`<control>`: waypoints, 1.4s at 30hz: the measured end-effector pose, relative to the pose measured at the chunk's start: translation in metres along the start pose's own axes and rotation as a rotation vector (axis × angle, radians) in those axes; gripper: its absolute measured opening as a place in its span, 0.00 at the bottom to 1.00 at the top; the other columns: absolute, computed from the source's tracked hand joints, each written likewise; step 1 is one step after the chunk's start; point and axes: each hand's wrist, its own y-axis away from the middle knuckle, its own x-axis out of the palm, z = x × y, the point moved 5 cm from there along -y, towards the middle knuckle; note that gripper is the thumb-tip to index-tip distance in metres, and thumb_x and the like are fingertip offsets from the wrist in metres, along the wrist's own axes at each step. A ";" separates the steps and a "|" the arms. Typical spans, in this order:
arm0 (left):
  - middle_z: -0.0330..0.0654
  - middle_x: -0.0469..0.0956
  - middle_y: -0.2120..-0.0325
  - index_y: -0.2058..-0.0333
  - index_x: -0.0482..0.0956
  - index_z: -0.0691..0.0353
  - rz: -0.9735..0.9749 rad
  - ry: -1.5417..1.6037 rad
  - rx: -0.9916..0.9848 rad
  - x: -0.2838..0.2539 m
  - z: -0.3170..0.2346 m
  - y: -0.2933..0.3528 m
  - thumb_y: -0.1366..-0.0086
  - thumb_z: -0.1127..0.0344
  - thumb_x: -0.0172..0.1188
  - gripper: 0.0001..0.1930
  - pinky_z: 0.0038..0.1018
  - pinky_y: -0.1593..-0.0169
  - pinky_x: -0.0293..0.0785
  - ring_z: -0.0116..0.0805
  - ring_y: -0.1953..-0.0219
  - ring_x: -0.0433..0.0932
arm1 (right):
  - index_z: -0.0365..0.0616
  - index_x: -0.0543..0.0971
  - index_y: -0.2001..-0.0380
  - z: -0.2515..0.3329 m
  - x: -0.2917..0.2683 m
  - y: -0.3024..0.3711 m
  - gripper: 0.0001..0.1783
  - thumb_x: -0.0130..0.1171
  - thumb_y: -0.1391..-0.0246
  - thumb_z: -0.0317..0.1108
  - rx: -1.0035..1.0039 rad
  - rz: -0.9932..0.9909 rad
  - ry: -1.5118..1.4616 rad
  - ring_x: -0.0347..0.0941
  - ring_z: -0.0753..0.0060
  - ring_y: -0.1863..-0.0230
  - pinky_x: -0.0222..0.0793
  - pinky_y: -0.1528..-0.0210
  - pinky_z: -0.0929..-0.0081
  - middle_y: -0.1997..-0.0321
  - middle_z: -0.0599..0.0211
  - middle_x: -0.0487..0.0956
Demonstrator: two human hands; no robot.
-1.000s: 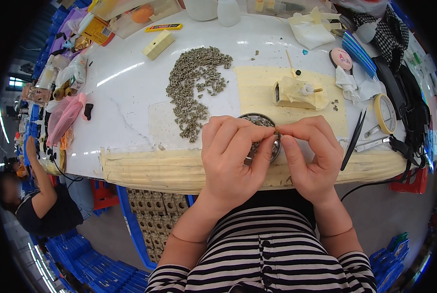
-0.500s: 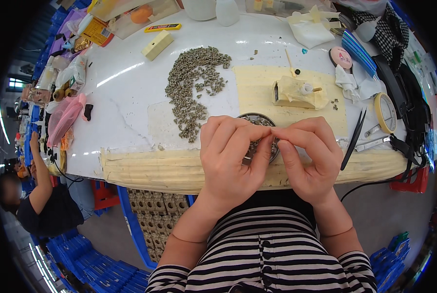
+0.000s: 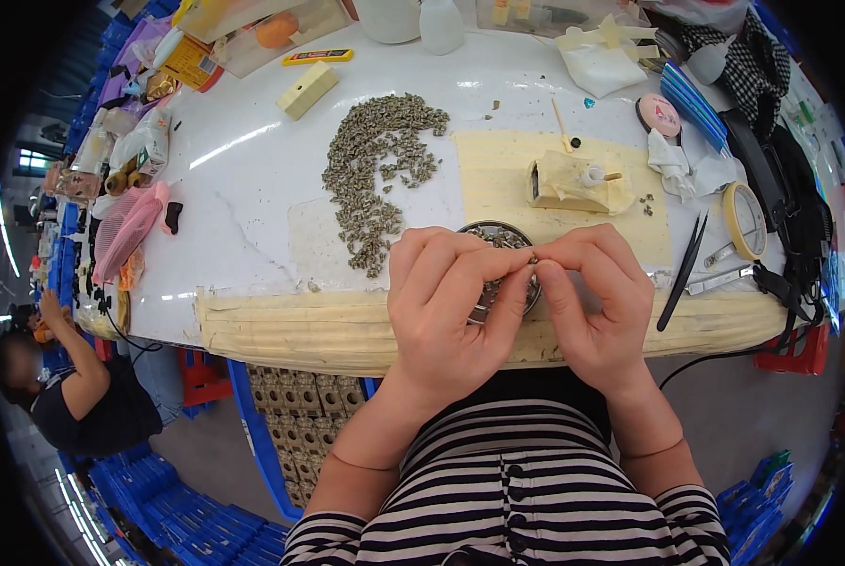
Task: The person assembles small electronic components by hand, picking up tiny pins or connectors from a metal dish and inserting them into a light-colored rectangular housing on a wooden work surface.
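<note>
Above a round dish (image 3: 509, 229) of small metal parts, my left hand (image 3: 455, 316) and my right hand (image 3: 603, 307) meet at the fingertips. Thumb and forefinger of each are pinched together around a tiny metal piece (image 3: 534, 260), mostly covered by the fingers. Which hand grips it more firmly does not show. My hands hide much of the dish's sides. Left of it, a curved heap of small grey metal parts (image 3: 366, 141) lies spread on the white table.
A tape-wrapped block (image 3: 573, 181) stands on a yellowish sheet beyond the dish. Black tweezers (image 3: 684, 272) and a tape roll (image 3: 745, 219) lie at right. A blue crate of metal parts (image 3: 300, 415) sits below the padded table edge (image 3: 281, 325). A co-worker (image 3: 92, 396) is at far left.
My fingertips have shifted slightly to the right, and a bit of the small metal piece now shows between them. The co-worker's raised arm has moved.
</note>
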 end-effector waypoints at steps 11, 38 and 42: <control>0.37 0.76 0.73 0.69 0.82 0.59 0.032 -0.020 -0.017 0.004 0.002 0.002 0.52 0.77 0.70 0.10 0.32 0.62 0.66 0.39 0.67 0.73 | 0.42 0.86 0.64 0.009 -0.004 0.000 0.12 0.71 0.56 0.24 -0.085 -0.023 0.030 0.74 0.66 0.68 0.69 0.67 0.73 0.68 0.66 0.79; 0.38 0.77 0.74 0.68 0.84 0.59 -0.016 -0.022 -0.022 0.001 0.001 0.002 0.51 0.77 0.71 0.10 0.31 0.62 0.67 0.39 0.68 0.73 | 0.40 0.86 0.63 0.002 -0.002 0.002 0.12 0.70 0.54 0.23 -0.027 -0.045 0.026 0.73 0.67 0.68 0.68 0.66 0.74 0.68 0.64 0.79; 0.38 0.77 0.74 0.68 0.84 0.59 -0.013 -0.023 -0.021 0.001 0.001 0.002 0.51 0.77 0.71 0.10 0.32 0.62 0.67 0.39 0.68 0.73 | 0.40 0.86 0.62 0.003 -0.003 0.001 0.12 0.70 0.54 0.22 -0.041 -0.050 0.037 0.73 0.67 0.68 0.68 0.67 0.74 0.68 0.64 0.79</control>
